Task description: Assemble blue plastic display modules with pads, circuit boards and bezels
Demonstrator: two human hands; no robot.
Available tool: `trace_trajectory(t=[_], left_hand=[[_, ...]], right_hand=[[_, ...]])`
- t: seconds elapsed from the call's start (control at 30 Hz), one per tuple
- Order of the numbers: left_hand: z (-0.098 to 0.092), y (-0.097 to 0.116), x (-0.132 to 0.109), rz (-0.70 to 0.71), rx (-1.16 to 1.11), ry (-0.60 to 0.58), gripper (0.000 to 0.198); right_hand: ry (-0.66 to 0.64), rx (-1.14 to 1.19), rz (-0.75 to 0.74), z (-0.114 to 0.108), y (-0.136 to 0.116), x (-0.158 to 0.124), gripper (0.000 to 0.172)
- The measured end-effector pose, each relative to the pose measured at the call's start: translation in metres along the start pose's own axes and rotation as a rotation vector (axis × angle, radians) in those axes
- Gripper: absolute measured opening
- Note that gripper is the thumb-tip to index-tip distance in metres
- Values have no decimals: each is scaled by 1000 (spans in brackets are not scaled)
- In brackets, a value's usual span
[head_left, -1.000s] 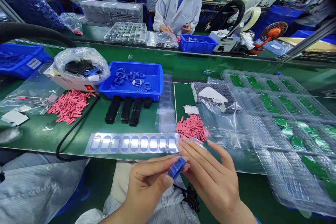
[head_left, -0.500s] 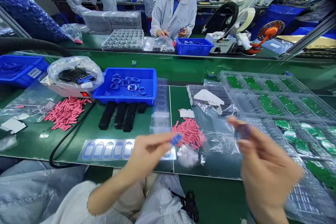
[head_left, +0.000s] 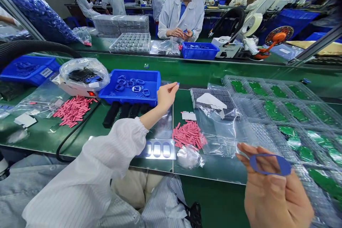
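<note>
My left hand [head_left: 167, 97] is stretched out over the green bench, just right of a blue plastic tray [head_left: 128, 100] holding several blue oval rings. Its thumb and finger pinch a tiny blue piece [head_left: 177, 83]. My right hand [head_left: 275, 192] is raised at the lower right and holds a thin blue oval ring [head_left: 269, 165] on its fingertips. A pile of pink strips [head_left: 189, 134] lies between my hands, and a transparent sheet of oval pieces [head_left: 157, 149] sits partly hidden beneath my left sleeve.
Transparent trays of green parts [head_left: 275, 110] cover the bench's right side. A bag over dark stacked pieces [head_left: 213, 114] lies nearby. Black blocks [head_left: 112, 114], another pink pile [head_left: 73, 110] and a black cable [head_left: 72, 135] lie left. A co-worker [head_left: 181, 17] works opposite.
My left hand has reached forward towards the blue tray, its sleeve now covering most of the sheet. My right hand has moved lower right, and the blue ring now shows plainly.
</note>
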State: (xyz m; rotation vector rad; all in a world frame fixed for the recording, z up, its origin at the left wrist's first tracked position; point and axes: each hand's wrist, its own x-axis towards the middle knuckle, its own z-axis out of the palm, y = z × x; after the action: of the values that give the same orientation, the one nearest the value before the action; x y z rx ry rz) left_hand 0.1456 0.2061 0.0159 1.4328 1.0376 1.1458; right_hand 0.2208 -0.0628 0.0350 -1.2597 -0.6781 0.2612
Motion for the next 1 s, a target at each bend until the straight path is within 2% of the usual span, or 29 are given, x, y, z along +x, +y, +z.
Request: trace_trajectory(t=[0.1, 0.2, 0.27, 0.33, 0.43, 0.53, 0.6, 0.7, 0.8, 0.87, 0.93, 1.0], left_hand=[[-3, 11, -23, 10, -38, -60, 23], [-26, 29, -66, 19, -103, -158, 26], [-54, 38, -104, -1, -137, -218, 26], [-90, 40, -145, -63, -163, -255, 26], [-151, 28, -206, -370, -388, -301, 35], [-212, 6, -264, -579, -611, -122, 34], [-248, -10, -300, -696, -792, 84, 30], [-292, -29, -346, -725, -900, 363, 31], [-322, -39, -378, -636, -937, 575, 31], [-337, -42, -392, -587, -959, 662, 30], [-350, -46, -403, -569, -969, 733, 29], [-364, -52, -411, -572, -967, 795, 27]], right_hand=[[-32, 56, 49, -2, -2, -6, 26], [-89, 106, 172, -2, 2, -14, 28], [-156, 166, 303, 4, 6, -23, 34], [-266, 261, 459, 18, 11, -37, 42], [-459, 444, 760, 49, 17, -70, 45], [-701, 672, 1082, 88, 23, -113, 41], [-861, 790, 1281, 118, 30, -147, 36], [-997, 823, 1476, 171, 46, -202, 35], [-1095, 794, 1591, 231, 66, -258, 37], [-1148, 773, 1645, 268, 78, -290, 32], [-1155, 765, 1675, 299, 85, -316, 30], [-1152, 768, 1697, 320, 86, -335, 30]])
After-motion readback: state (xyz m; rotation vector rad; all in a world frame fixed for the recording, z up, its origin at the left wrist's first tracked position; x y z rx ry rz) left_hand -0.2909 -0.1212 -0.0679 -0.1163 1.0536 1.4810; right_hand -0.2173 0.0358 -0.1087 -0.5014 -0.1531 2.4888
